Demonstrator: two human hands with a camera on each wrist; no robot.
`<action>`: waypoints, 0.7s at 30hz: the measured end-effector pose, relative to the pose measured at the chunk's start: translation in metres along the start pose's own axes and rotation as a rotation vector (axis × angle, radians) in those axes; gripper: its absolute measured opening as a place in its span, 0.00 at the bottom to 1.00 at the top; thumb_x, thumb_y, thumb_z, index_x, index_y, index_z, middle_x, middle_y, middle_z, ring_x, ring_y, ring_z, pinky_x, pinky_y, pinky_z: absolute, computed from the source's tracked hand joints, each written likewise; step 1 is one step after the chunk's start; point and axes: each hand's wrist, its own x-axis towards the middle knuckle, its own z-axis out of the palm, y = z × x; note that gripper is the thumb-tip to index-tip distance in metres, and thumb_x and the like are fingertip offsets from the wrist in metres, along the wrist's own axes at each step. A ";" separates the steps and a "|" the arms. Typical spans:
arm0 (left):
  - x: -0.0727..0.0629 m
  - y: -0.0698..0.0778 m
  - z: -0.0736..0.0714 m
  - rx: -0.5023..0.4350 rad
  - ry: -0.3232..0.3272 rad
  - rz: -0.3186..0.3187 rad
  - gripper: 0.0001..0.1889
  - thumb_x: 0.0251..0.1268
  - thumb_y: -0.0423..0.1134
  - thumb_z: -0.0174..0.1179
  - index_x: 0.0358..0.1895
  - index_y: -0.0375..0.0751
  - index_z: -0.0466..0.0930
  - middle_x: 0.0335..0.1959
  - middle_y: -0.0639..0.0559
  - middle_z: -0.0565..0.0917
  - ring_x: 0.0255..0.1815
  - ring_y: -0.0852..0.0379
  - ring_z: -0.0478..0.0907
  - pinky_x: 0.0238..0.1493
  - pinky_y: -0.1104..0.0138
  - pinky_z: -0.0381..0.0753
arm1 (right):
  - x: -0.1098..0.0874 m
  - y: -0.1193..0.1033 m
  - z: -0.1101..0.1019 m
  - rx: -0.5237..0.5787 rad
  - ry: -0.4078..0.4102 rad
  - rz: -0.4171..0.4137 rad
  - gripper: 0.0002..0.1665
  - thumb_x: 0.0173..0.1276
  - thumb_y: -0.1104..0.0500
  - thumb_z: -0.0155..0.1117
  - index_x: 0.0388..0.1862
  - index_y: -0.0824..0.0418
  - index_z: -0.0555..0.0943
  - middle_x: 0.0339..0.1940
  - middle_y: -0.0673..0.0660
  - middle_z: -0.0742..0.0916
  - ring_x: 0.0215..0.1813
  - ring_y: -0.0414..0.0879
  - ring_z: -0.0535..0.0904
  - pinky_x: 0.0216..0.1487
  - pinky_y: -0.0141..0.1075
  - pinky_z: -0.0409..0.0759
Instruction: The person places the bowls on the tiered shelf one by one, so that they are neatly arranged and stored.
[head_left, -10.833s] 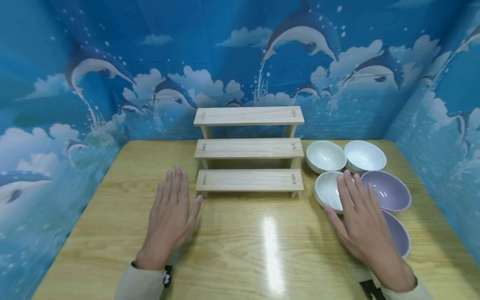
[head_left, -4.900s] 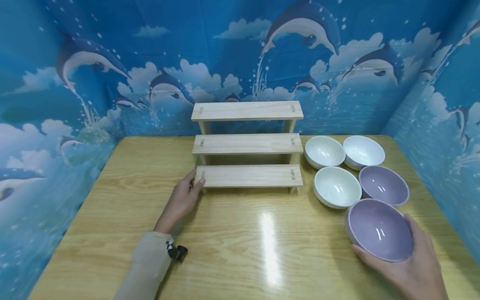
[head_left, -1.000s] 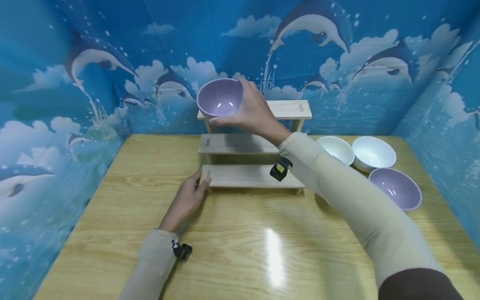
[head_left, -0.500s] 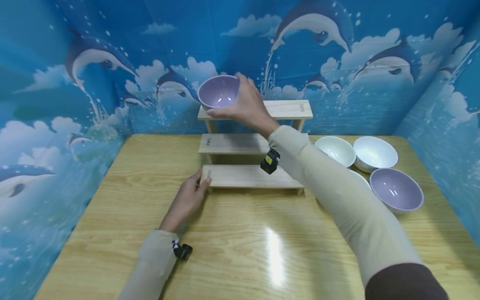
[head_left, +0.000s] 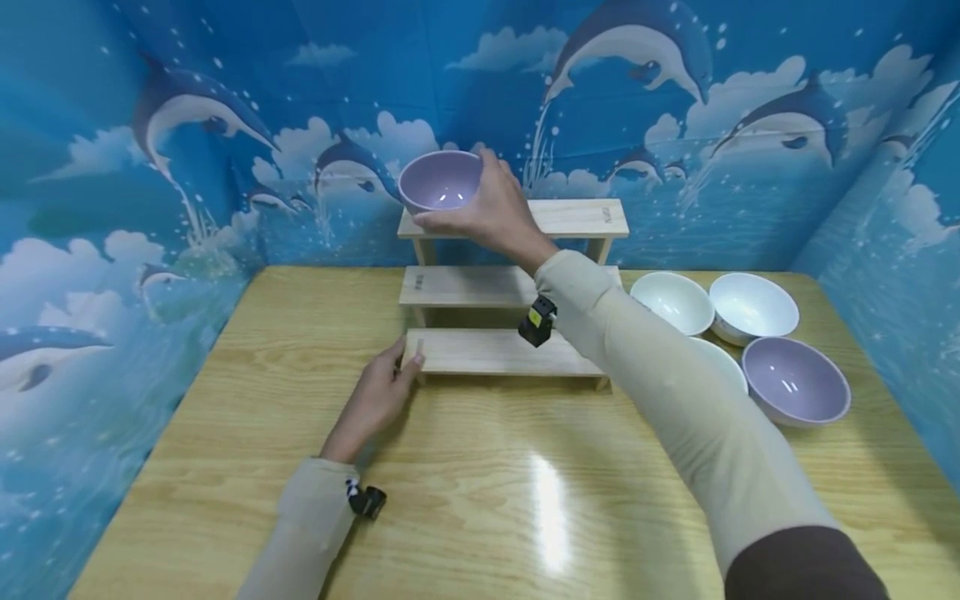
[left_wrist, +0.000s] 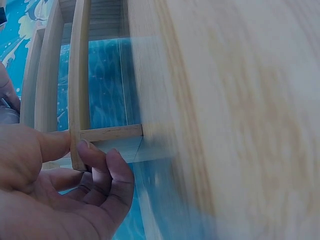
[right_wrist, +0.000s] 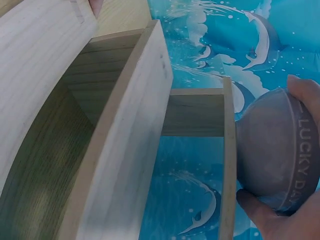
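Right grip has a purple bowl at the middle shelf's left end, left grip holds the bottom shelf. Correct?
Wrong shelf: the head view shows the right grip holding a purple bowl at the left end of the top shelf. Otherwise yes: the left grip holds the bottom shelf.

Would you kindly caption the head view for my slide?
Right hand holds a purple bowl at the top shelf; left hand grips the bottom shelf.

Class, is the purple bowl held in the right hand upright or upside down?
Upright: the head view shows into the purple bowl from above, with its base toward the top shelf.
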 end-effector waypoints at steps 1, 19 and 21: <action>0.000 0.000 0.000 0.002 -0.002 -0.003 0.33 0.84 0.51 0.44 0.81 0.37 0.49 0.66 0.38 0.75 0.49 0.50 0.79 0.50 0.56 0.82 | 0.000 0.001 0.000 0.003 0.003 -0.002 0.77 0.46 0.33 0.83 0.84 0.58 0.47 0.74 0.58 0.68 0.70 0.48 0.68 0.66 0.39 0.75; 0.001 0.000 0.001 -0.004 -0.017 -0.014 0.34 0.84 0.52 0.43 0.82 0.39 0.47 0.74 0.38 0.68 0.58 0.46 0.79 0.58 0.51 0.81 | -0.006 0.004 0.005 0.040 0.017 0.013 0.79 0.48 0.30 0.80 0.85 0.54 0.43 0.76 0.58 0.65 0.71 0.48 0.66 0.68 0.41 0.74; 0.001 0.000 0.001 -0.006 -0.014 -0.015 0.34 0.84 0.52 0.43 0.82 0.39 0.47 0.75 0.38 0.66 0.61 0.46 0.77 0.59 0.51 0.80 | -0.007 0.004 0.006 0.046 0.020 0.014 0.79 0.48 0.30 0.80 0.85 0.54 0.42 0.77 0.57 0.64 0.72 0.48 0.65 0.69 0.42 0.73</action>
